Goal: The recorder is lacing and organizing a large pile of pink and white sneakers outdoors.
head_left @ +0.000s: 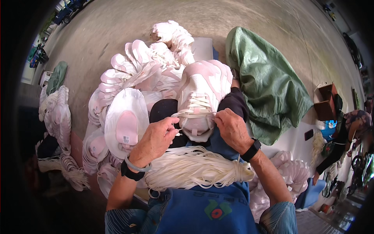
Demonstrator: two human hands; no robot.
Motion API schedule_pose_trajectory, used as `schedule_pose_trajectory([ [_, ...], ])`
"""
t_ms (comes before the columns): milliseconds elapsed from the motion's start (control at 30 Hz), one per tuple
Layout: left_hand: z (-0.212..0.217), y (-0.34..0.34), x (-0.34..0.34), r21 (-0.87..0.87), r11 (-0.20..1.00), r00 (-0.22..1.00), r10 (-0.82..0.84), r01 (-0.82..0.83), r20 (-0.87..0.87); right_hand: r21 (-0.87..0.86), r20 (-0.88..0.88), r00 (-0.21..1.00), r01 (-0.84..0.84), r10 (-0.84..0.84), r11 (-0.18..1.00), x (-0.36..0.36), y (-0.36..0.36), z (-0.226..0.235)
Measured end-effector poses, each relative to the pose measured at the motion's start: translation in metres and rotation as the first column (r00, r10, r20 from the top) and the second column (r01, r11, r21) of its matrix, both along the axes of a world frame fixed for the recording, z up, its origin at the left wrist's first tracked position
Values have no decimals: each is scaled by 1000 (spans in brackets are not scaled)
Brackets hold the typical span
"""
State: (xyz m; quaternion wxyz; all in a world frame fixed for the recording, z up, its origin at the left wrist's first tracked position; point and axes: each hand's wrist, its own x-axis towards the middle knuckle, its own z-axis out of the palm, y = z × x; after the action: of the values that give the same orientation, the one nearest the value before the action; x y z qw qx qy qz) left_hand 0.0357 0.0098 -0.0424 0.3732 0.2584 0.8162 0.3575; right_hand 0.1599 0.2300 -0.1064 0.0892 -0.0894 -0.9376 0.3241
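A white and pink shoe upper rests between my knees, atop what looks like a stack of similar uppers. A cream shoelace runs through its lower eyelets and stretches sideways across it. My left hand pinches one side of the lace, and a short lace tip shows by its fingers. On the other side, my right hand pinches the lace between thumb and forefinger. Across my lap, just below the upper, lies a thick bundle of cream shoelaces.
Many shoe uppers are piled at left and ahead. A green sack spreads at right, with more uppers below it. A phone, a brown box and another person's arm are farther right.
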Motion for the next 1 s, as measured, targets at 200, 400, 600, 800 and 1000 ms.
schedule_pose_trajectory([
  [200, -42, -28, 1, 47, 932, 786, -274, 358, -555, -40, 30, 999, 11, -10, 999, -9, -7, -1],
  [400, -9, -7, 1, 42, 991, 989, 126, -130, 80, 30, 61, 997, 43, -45, 999, -4, -14, 9],
  [600, -24, -10, -2, 227, 950, 929, 128, -215, 347, 349, -139, 990, 45, 4, 936, 5, -14, 9],
  [800, -29, -22, -7, 190, 979, 899, -18, -74, 438, 194, -73, 996, 57, -43, 979, -3, -14, -3],
  [1000, -15, -18, -7, 317, 863, 851, 213, -394, 479, 325, -234, 972, 66, 13, 943, 3, -24, 10],
])
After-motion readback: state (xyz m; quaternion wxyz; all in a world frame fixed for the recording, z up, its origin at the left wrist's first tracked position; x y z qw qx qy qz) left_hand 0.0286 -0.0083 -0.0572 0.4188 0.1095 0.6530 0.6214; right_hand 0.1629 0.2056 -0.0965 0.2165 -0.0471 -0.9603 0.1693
